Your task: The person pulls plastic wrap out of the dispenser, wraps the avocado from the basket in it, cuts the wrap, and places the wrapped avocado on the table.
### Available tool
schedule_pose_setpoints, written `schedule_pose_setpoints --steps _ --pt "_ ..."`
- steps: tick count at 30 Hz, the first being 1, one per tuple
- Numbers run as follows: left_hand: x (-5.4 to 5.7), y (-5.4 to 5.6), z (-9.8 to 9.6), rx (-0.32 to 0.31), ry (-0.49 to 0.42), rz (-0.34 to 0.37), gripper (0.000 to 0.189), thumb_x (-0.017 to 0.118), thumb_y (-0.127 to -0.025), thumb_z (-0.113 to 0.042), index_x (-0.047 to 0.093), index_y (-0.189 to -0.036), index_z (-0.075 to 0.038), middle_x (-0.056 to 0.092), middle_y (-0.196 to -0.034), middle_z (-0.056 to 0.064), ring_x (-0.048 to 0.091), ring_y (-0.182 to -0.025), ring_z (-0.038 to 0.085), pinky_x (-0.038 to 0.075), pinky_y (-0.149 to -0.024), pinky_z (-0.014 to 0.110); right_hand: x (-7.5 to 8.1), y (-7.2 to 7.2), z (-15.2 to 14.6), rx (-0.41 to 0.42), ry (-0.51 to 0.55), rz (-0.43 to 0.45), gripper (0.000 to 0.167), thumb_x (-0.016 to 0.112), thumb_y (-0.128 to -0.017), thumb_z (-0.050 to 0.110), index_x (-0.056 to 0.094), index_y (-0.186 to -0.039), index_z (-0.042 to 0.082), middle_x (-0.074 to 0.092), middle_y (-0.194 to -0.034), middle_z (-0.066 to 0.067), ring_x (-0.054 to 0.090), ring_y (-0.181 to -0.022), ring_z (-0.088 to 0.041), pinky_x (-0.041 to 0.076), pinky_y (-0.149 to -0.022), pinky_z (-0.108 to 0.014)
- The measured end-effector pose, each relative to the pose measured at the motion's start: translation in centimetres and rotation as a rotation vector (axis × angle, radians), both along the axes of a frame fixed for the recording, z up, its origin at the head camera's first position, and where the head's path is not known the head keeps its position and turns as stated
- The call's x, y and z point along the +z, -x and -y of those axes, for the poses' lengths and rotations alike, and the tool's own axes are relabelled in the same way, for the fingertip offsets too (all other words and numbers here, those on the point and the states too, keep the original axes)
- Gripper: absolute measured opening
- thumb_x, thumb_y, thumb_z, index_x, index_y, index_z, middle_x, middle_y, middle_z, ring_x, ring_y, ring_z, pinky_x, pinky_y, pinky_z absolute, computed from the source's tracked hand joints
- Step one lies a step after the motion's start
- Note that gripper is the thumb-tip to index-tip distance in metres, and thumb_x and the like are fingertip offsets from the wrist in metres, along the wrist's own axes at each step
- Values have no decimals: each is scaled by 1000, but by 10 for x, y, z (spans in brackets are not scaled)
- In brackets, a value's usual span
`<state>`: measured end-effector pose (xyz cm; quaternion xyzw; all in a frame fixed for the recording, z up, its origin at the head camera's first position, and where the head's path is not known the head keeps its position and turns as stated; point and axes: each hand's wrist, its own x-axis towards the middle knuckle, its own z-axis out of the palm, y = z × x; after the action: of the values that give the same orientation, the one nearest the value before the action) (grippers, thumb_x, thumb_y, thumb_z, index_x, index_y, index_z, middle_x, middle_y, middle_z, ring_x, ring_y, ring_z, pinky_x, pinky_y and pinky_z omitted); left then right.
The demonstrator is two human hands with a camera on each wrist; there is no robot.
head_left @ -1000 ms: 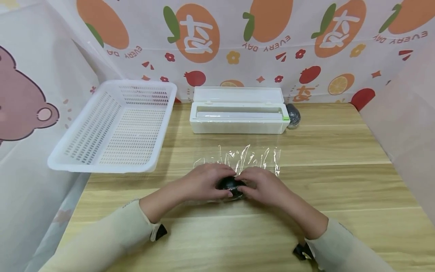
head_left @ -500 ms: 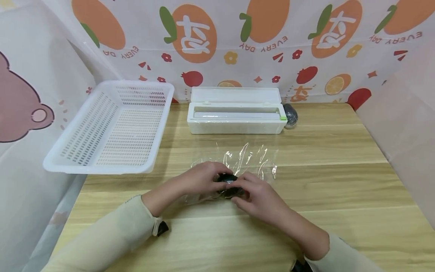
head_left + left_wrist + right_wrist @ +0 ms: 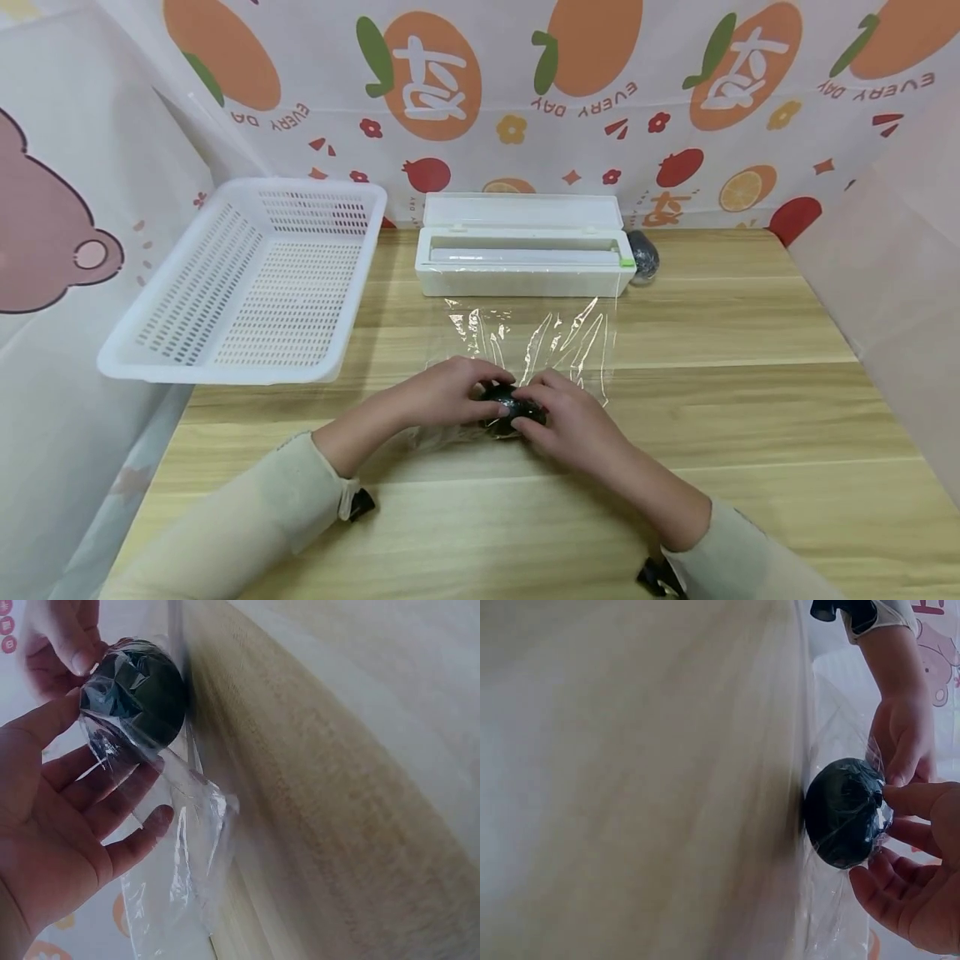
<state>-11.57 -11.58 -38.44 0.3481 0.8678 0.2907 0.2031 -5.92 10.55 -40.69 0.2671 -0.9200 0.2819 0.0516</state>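
Note:
A dark green, rounded ball (image 3: 498,400) lies on the stretched cling film (image 3: 540,342), partly covered by clear film folds. My left hand (image 3: 450,393) holds it from the left, thumb on its near side and fingers over the top. From the right, my right hand (image 3: 573,421) pinches the film at its side with thumb and forefinger. Up close in the left wrist view, crinkled film (image 3: 184,847) hangs loose below the ball (image 3: 146,694). The cling film runs back to a white dispenser box (image 3: 517,283) with its lid raised and a roll inside.
A white perforated basket (image 3: 337,367) stands at the left. A second dark, film-wrapped ball (image 3: 643,257) rests against the dispenser's right end. The wooden table (image 3: 750,375) meets a fruit-printed cloth (image 3: 570,137) behind, with pale cloth on both sides.
My right hand reached over the ball's top, then drew back to its right side. The ball has turned slightly and the film's creases have shifted. My left hand has stayed on it.

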Motion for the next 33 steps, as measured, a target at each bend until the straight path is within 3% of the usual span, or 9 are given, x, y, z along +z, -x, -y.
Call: schedule_pose_setpoints --steps 7,10,16,19,25,33 --pt "12 -6 6 76 101 -36 60 76 -84 -42 60 -133 -13 70 -112 0 66 -101 15 54 -87 38 5 8 1 -7 -38 20 27 79 -84 26 73 -109 16 61 -98 6 51 -76 -6 46 -65 -23" --pt "17 -7 11 79 106 -11 57 81 -80 -33 61 -130 -13 72 -97 -5 66 -91 11 54 -81 35 7 10 1 -12 -53 51 28 78 -84 27 73 -109 16 61 -101 5 52 -78 -6 47 -67 -24" --pt "15 -2 18 67 -13 -10 31 75 -83 -5 69 -113 -12 64 -71 -12 61 -68 4 52 -69 25 9 12 1 -6 -52 83 28 78 -84 26 72 -108 15 63 -106 5 60 -90 -10 52 -78 -31" --pt "14 -1 18 63 -33 -25 25 72 -83 -4 70 -107 -13 62 -71 -10 58 -68 5 51 -67 25 10 12 2 1 -47 91 28 78 -84 26 72 -109 15 64 -106 4 61 -91 -11 52 -79 -32" --pt "10 -1 19 68 -2 67 35 78 -81 -7 66 -114 -14 69 -79 -11 63 -73 4 53 -74 28 10 13 3 -5 -52 111 28 77 -84 26 72 -109 15 64 -107 3 62 -93 -12 53 -82 -34" --pt "6 1 17 133 -29 -25 21 71 -83 -1 71 -101 -13 68 -76 -11 62 -72 4 52 -70 27 8 15 4 -2 -44 94 27 78 -84 27 72 -108 16 66 -105 4 63 -95 -13 54 -84 -35"
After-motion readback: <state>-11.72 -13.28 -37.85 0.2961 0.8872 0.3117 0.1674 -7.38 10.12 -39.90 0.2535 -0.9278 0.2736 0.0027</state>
